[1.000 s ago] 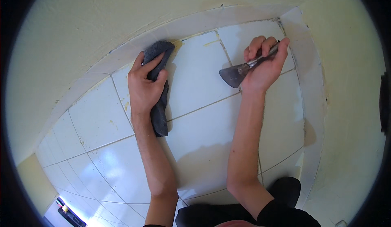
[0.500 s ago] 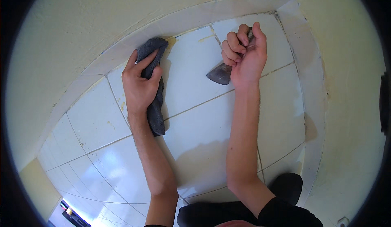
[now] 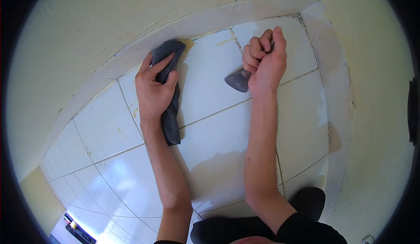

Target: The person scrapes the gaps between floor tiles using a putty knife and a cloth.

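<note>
A dark grey cloth, bunched into a long strip, is gripped by my left hand near the skirting at the far side of the tiled floor. Its upper end lies against the base of the skirting, and its lower end trails beside my wrist. Farther right, the fingers of my right hand are curled around a scraper with a wide, dull metal blade. The palm is turned up, and the blade points down and left, over a white tile. Most of the scraper's handle is hidden inside the fist.
Pale tile skirting runs along the far wall and turns down the right side. Yellowish stains mark some tiles and joints. My dark shoe rests at the lower right. Dark objects stand at the lower left edge.
The view has shifted a little, so the floor and walls sit slightly farther right. Both hands keep their grips, with hardly any movement over the tiles.
</note>
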Action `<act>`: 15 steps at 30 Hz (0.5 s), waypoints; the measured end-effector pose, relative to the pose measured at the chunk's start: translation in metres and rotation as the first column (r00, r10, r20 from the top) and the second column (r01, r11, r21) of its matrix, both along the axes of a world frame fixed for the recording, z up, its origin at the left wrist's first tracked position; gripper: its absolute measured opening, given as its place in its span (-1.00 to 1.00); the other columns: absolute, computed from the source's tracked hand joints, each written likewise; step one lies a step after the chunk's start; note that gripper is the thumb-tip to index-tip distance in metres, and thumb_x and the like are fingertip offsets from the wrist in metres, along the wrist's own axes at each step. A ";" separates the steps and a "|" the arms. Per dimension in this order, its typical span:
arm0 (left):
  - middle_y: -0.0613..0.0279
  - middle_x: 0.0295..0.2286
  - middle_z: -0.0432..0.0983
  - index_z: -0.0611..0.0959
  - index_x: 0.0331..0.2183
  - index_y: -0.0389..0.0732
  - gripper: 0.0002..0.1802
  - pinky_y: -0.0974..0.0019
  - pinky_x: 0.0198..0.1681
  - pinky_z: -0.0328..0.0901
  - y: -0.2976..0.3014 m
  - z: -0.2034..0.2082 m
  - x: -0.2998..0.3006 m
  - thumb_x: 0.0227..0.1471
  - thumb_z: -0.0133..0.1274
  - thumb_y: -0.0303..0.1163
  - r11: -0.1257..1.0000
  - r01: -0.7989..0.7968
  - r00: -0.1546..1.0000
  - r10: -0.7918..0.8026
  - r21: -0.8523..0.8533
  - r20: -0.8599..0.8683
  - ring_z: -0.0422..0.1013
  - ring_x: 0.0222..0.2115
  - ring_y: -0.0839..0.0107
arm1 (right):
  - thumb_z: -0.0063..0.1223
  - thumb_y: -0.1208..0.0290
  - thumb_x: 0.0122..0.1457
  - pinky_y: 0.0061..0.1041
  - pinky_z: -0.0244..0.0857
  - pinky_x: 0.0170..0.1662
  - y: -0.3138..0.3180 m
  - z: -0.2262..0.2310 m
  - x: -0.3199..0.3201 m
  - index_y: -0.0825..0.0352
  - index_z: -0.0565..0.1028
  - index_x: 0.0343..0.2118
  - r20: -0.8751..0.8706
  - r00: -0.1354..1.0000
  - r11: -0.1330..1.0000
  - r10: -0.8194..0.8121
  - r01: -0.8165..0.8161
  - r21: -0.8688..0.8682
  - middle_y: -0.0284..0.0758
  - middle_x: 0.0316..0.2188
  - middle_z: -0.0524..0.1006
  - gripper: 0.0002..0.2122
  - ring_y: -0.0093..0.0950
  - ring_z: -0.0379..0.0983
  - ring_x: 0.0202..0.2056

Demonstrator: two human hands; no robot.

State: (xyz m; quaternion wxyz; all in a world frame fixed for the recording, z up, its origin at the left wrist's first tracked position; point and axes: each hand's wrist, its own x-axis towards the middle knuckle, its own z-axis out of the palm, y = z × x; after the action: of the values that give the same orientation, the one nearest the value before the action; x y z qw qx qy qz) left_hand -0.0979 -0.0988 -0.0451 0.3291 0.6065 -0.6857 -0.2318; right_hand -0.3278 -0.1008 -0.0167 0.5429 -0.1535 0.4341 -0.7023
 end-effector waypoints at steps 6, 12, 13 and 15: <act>-0.40 -0.02 0.47 0.73 -0.11 -0.19 -0.55 0.17 0.10 0.33 -0.001 0.000 -0.001 -0.15 0.15 -0.48 1.000 -0.008 0.998 0.007 -0.008 -0.061 0.41 0.08 -0.13 | -0.28 0.02 0.41 -0.55 -0.42 -0.65 0.001 -0.001 0.001 0.10 0.05 -0.59 -0.018 0.993 0.993 0.114 -0.113 0.023 -0.56 -0.74 -0.09 -0.56 -0.67 -0.27 -0.70; -0.41 -0.01 0.47 0.74 -0.11 -0.17 -0.55 0.16 0.12 0.31 0.001 0.003 -0.001 -0.15 0.15 -0.47 1.000 -0.014 0.999 0.014 0.001 -0.044 0.39 0.10 -0.15 | -0.28 0.00 0.41 -0.55 -0.43 -0.65 0.001 -0.004 -0.004 0.10 0.06 -0.60 0.016 0.994 0.994 0.109 -0.110 0.014 -0.57 -0.74 -0.09 -0.56 -0.67 -0.26 -0.70; -0.43 0.02 0.44 0.72 -0.08 -0.20 -0.54 0.14 0.19 0.24 0.001 0.006 -0.001 -0.13 0.13 -0.47 0.999 -0.011 0.999 0.013 0.042 -0.050 0.34 0.15 -0.16 | -0.28 0.00 0.41 -0.55 -0.43 -0.65 0.001 -0.003 -0.004 0.10 0.06 -0.60 0.015 0.994 0.994 0.111 -0.111 0.013 -0.57 -0.74 -0.09 -0.56 -0.67 -0.26 -0.70; -0.43 0.02 0.44 0.72 -0.08 -0.20 -0.54 0.14 0.19 0.25 0.000 0.004 -0.002 -0.13 0.13 -0.47 1.000 -0.012 0.999 0.013 0.026 -0.040 0.34 0.16 -0.15 | -0.28 0.00 0.41 -0.55 -0.43 -0.65 0.000 -0.002 -0.004 0.10 0.05 -0.60 0.015 0.996 0.995 0.093 -0.093 0.025 -0.57 -0.74 -0.09 -0.55 -0.67 -0.26 -0.70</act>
State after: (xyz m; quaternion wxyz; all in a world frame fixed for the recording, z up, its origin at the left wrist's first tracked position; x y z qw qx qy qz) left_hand -0.0995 -0.0989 -0.0413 0.3364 0.6101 -0.6722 -0.2506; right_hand -0.3320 -0.1004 -0.0189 0.5800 -0.1617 0.4319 -0.6715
